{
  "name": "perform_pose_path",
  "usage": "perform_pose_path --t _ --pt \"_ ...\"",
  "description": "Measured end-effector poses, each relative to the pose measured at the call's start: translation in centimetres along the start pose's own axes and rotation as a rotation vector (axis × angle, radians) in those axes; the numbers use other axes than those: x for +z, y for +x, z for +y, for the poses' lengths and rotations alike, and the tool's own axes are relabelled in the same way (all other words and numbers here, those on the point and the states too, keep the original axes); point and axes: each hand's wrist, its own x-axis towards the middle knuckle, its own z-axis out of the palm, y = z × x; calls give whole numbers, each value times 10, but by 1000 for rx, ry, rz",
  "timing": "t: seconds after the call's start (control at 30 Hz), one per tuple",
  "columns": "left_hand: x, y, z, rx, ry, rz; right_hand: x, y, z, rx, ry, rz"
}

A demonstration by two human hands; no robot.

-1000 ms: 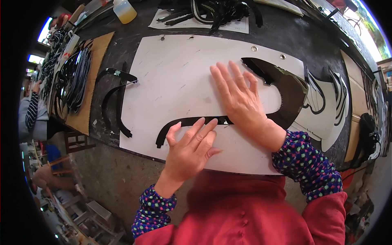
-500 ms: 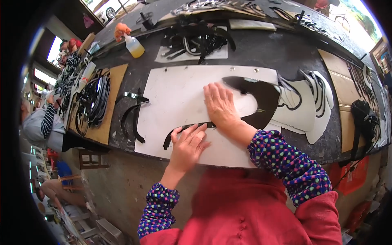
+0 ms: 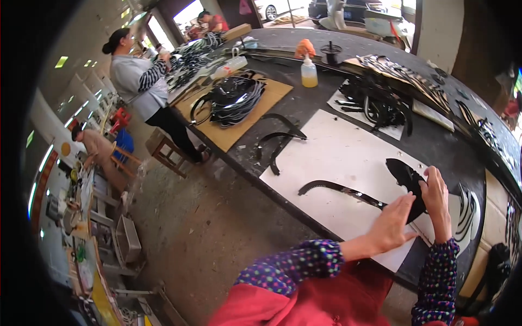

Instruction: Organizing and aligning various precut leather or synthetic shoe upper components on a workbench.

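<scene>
A glossy black curved panel [image 3: 405, 176] lies at the right part of a white board [image 3: 331, 157]. My right hand [image 3: 436, 198] is at the panel's right edge, fingers stretched upward. My left hand [image 3: 387, 225] is held beside the panel's lower end, with its fingers extended and partly covering it. A narrow black curved strip [image 3: 340, 187] lies across the board, its right end running toward my left hand's fingertips. Neither hand visibly grips anything. More black curved strips [image 3: 280, 136] rest over the board's left corner and the dark table.
Bundled black strips [image 3: 236, 100] lie on cardboard [image 3: 274, 92] at the left. A spray bottle [image 3: 309, 73] of yellow liquid and a black strip pile [image 3: 375, 103] stand farther back. White curved pieces [image 3: 466, 217] are stacked at the right. A co-worker [image 3: 144, 81] stands at the table's left.
The view has swung left, showing more of the room. My left hand has come off the narrow strip toward the panel; my right hand has shifted from the board to the panel's right edge.
</scene>
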Motion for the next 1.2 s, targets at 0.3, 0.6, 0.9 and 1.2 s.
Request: perform_pose_path --t 0.3,0.6,0.9,1.2 --pt "-112 35 38 -30 -177 395 -107 32 -109 250 1325 -230" --pt "-504 140 -103 504 854 662 -80 -30 -15 400 891 156" --pt "-550 106 -364 -109 1021 209 -86 -114 86 619 209 141" --pt "-422 59 -249 -51 920 317 -69 -97 49 588 113 -16"
